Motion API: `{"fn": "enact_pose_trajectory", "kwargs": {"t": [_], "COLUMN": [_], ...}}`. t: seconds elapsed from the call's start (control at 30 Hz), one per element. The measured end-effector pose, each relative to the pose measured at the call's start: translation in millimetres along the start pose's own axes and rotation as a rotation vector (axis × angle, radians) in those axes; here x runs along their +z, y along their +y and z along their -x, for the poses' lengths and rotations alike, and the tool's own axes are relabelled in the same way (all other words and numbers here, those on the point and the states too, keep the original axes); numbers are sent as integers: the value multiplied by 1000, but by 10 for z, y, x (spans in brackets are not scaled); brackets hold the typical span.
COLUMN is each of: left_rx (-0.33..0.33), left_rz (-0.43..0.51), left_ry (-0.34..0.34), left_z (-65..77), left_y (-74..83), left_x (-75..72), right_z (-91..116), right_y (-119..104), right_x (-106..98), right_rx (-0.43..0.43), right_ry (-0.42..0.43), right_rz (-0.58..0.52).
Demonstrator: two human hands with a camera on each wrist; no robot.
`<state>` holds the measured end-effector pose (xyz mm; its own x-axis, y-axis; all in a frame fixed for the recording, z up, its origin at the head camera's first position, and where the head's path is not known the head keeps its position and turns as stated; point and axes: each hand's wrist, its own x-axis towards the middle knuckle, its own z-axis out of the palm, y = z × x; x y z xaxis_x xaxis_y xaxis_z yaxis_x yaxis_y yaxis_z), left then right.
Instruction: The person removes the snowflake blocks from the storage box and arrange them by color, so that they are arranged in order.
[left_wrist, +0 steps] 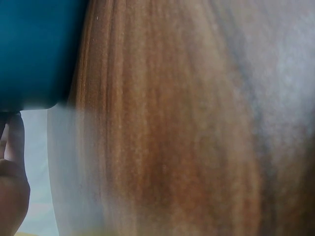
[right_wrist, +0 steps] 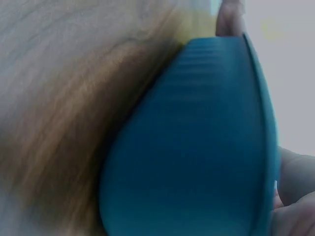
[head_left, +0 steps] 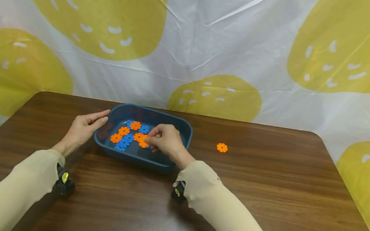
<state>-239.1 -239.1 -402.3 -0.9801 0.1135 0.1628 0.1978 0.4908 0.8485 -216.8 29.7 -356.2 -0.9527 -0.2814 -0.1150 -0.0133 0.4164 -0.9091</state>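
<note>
A dark blue plastic basin point(head_left: 147, 161) sits on the table, with several orange and blue notched plastic discs inside. My left hand point(head_left: 81, 129) holds the basin's left rim, thumb on the rim and fingers along its outer side. Over the right part of the basin, my right hand point(head_left: 167, 140) reaches in and pinches an orange notched disc point(head_left: 144, 144) at its fingertips. Other orange discs point(head_left: 116, 138) and blue discs point(head_left: 126, 140) lie on the basin floor. In the right wrist view the basin's outer wall point(right_wrist: 197, 137) hides the discs.
A single orange notched disc point(head_left: 222, 147) lies on the brown wooden table point(head_left: 268, 188), to the right of the basin. Behind the table hangs a white cloth point(head_left: 190, 42) printed with large yellow fruit shapes.
</note>
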Motion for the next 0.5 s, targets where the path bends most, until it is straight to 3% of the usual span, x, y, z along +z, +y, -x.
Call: {"fn": "enact_pose_trajectory", "kwargs": {"t": [0.2,0.5], "left_rx": [-1,-3], "left_rz": [-9,-4], "left_ry": [-7,-20], "left_z": [7,14], "left_y": [6,25], "left_x": [-12,-18], "right_z": [41,110], "right_y": [37,225], "right_x": [-247,-722], "right_rx": [-12,43], "right_ry": [31,154], "right_rz": [-54,-195]}}
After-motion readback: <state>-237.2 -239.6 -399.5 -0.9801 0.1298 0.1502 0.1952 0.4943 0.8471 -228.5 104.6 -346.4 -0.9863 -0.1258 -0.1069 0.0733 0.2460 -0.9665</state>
